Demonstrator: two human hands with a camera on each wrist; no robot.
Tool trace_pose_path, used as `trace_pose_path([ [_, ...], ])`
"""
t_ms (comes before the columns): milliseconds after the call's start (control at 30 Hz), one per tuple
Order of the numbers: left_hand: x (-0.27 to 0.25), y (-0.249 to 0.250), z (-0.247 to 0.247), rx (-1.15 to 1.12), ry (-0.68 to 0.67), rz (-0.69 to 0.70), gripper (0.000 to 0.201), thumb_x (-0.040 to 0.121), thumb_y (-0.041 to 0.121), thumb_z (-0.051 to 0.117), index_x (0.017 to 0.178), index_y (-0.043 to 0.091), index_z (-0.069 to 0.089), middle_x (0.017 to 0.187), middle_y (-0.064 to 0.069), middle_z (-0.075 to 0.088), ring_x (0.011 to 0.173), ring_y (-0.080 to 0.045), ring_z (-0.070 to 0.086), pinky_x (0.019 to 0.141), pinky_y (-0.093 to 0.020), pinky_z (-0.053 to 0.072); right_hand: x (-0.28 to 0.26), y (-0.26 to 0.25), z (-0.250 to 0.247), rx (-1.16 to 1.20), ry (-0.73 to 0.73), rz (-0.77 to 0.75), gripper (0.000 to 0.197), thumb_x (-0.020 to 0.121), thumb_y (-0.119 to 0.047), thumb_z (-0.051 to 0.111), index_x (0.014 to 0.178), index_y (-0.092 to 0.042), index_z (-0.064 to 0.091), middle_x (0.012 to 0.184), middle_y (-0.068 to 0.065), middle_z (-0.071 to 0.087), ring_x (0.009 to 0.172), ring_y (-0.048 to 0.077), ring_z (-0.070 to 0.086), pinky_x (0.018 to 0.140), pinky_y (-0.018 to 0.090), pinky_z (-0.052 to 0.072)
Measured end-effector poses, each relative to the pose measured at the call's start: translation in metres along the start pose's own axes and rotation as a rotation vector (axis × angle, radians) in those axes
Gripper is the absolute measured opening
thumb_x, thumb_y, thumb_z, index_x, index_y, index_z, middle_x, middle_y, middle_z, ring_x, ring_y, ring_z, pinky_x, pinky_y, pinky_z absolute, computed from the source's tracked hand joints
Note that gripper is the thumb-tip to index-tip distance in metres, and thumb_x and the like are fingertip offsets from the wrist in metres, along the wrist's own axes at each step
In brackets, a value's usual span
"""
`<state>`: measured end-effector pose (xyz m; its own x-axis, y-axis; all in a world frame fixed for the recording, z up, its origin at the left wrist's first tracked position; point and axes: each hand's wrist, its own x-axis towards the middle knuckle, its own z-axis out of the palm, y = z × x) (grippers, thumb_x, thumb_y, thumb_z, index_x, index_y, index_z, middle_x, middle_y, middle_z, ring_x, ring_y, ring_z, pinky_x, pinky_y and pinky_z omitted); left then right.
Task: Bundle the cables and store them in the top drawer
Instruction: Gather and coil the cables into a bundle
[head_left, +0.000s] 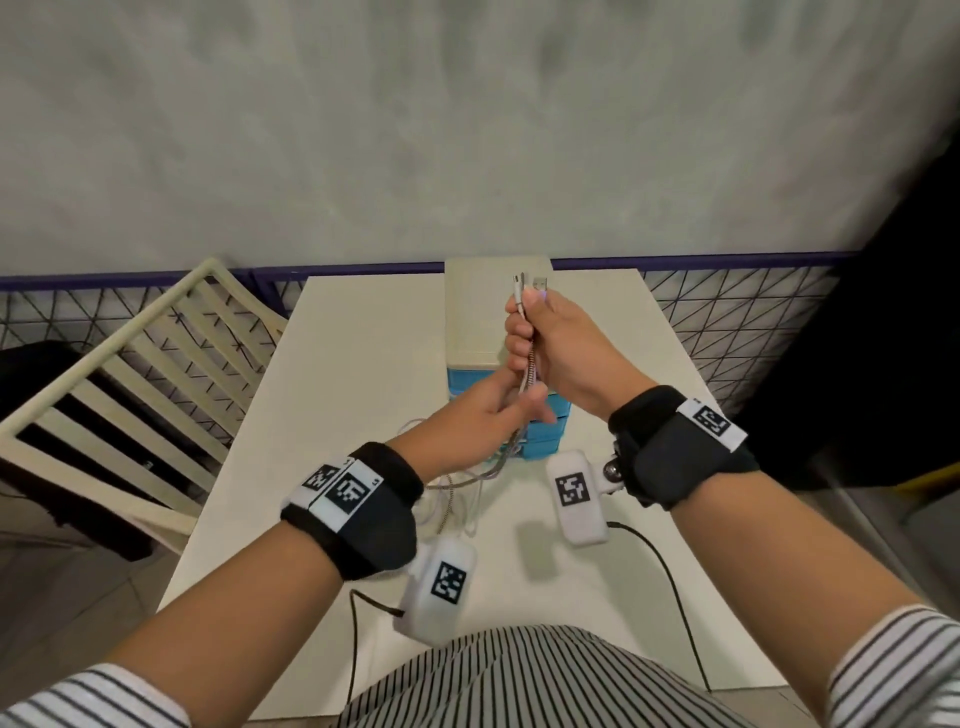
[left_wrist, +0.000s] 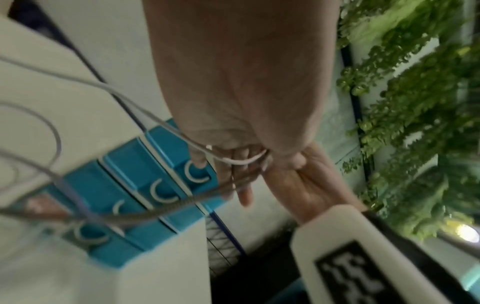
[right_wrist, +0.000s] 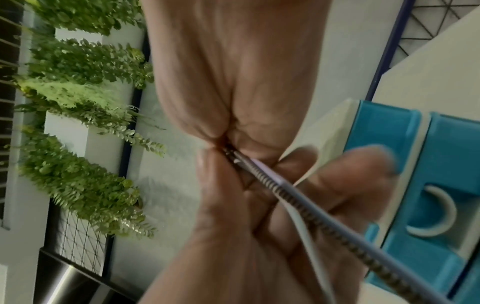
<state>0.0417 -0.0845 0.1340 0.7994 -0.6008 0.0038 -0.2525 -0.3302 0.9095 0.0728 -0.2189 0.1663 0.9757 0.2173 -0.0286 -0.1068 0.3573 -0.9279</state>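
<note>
Several thin cables (head_left: 529, 370), one braided, one white, one lilac, run together between my hands above the table. My right hand (head_left: 525, 325) grips them near their ends, and the plugs (head_left: 531, 283) stick up out of the fist. A little lower my left hand (head_left: 519, 406) pinches the same bunch. The slack (head_left: 457, 483) trails down onto the white table (head_left: 353, 364). In the right wrist view the braided cable (right_wrist: 298, 198) leaves my fist; in the left wrist view the white cable (left_wrist: 241, 161) crosses my fingers. Behind my hands stands the drawer unit (head_left: 475, 306), its blue drawers (left_wrist: 145, 174) pushed in.
A cream slatted chair (head_left: 130, 374) stands left of the table. A wire-mesh fence (head_left: 727, 312) and a grey wall run behind it. Dark leads (head_left: 670, 582) from the wrist cameras hang over the table's near edge. A dark shape (head_left: 883, 338) fills the right side.
</note>
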Motion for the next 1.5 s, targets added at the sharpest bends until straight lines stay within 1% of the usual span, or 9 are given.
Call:
trace_pose_path([
  [133, -0.007, -0.001, 0.005, -0.185, -0.046, -0.061, 0.03, 0.102, 0.027, 0.026, 0.082, 0.015, 0.044, 0.063, 0.001, 0.037, 0.054, -0.01, 0.036, 0.058, -0.027, 0.036, 0.001, -0.009, -0.013, 0.085, 0.068, -0.07, 0.026, 0.105, -0.027, 0.032, 0.088, -0.013, 0.046, 0.058, -0.007, 0.04, 0.046, 0.006, 0.034, 0.041, 0.017, 0.031],
  [333, -0.016, -0.021, -0.019, 0.402, 0.033, -0.027, 0.026, 0.098, 0.024, 0.042, 0.09, 0.016, 0.065, 0.081, -0.001, 0.061, 0.074, -0.01, 0.054, 0.068, -0.027, 0.041, -0.009, -0.014, -0.036, -0.09, 0.034, -0.013, 0.026, 0.104, -0.031, 0.034, 0.089, -0.014, 0.048, 0.063, -0.006, 0.044, 0.052, 0.007, 0.04, 0.045, 0.018, 0.037],
  [433, -0.01, -0.012, -0.025, 0.61, 0.114, 0.111, 0.021, 0.094, 0.018, 0.051, 0.1, 0.011, 0.069, 0.093, -0.01, 0.064, 0.088, -0.024, 0.058, 0.077, -0.031, 0.045, -0.016, -0.004, -0.025, -0.348, -0.015, 0.027, 0.029, 0.104, -0.03, 0.033, 0.09, -0.011, 0.049, 0.078, 0.003, 0.061, 0.075, 0.016, 0.063, 0.07, 0.029, 0.055],
  [567, -0.007, -0.004, -0.024, 0.575, 0.227, 0.279, 0.012, 0.087, 0.011, 0.06, 0.092, 0.01, 0.071, 0.08, 0.007, 0.052, 0.073, -0.005, 0.046, 0.069, -0.008, 0.033, -0.02, 0.007, -0.021, -0.423, -0.065, 0.078, 0.032, 0.102, -0.035, 0.038, 0.098, -0.006, 0.051, 0.108, 0.017, 0.069, 0.101, 0.027, 0.069, 0.089, 0.041, 0.056],
  [800, -0.005, -0.004, -0.02, 0.339, 0.364, 0.259, 0.029, 0.076, 0.004, 0.068, 0.073, 0.019, 0.043, 0.09, 0.009, 0.043, 0.077, -0.002, 0.048, 0.07, -0.012, 0.041, -0.027, 0.023, -0.011, -0.612, -0.125, 0.08, 0.036, 0.103, -0.035, 0.035, 0.102, -0.004, 0.054, 0.089, 0.015, 0.069, 0.08, 0.02, 0.07, 0.081, 0.037, 0.059],
  [1067, -0.005, -0.007, -0.023, 0.185, 0.386, 0.154, 0.061, 0.066, 0.009, 0.078, 0.103, 0.027, 0.032, 0.084, 0.006, 0.039, 0.057, -0.007, 0.043, 0.051, -0.018, 0.04, -0.035, 0.025, -0.007, -0.506, -0.277, 0.165, 0.034, 0.104, -0.025, 0.036, 0.079, -0.016, 0.057, 0.076, 0.006, 0.064, 0.069, 0.01, 0.062, 0.075, 0.024, 0.055],
  [1233, -0.003, -0.005, -0.025, 0.21, 0.28, 0.109, 0.082, 0.061, 0.016, 0.085, 0.113, 0.04, 0.026, 0.104, -0.001, 0.045, 0.061, -0.015, 0.051, 0.05, -0.026, 0.049, -0.03, 0.022, -0.012, -0.688, -0.301, 0.211, 0.036, 0.102, -0.026, 0.043, 0.088, 0.004, 0.058, 0.088, 0.026, 0.066, 0.081, 0.022, 0.07, 0.08, 0.03, 0.058],
  [1367, -0.002, -0.013, -0.034, 0.286, 0.217, -0.086, 0.02, 0.089, 0.033, 0.059, 0.097, 0.02, 0.045, 0.073, 0.0, 0.057, 0.06, -0.015, 0.053, 0.057, -0.026, 0.044, -0.025, 0.009, -0.017, -0.716, -0.184, 0.135, 0.028, 0.103, -0.021, 0.039, 0.087, -0.008, 0.058, 0.081, 0.012, 0.068, 0.071, 0.019, 0.067, 0.073, 0.028, 0.058],
  [1500, -0.011, -0.03, -0.038, 0.038, 0.01, -0.198, 0.037, 0.099, 0.037, 0.03, 0.069, 0.023, 0.047, 0.061, 0.007, 0.038, 0.053, -0.01, 0.033, 0.055, -0.026, 0.031, -0.02, 0.001, -0.03, -0.643, -0.02, 0.046, 0.027, 0.105, -0.018, 0.033, 0.081, -0.014, 0.046, 0.064, -0.002, 0.045, 0.053, 0.008, 0.044, 0.054, 0.017, 0.046],
])
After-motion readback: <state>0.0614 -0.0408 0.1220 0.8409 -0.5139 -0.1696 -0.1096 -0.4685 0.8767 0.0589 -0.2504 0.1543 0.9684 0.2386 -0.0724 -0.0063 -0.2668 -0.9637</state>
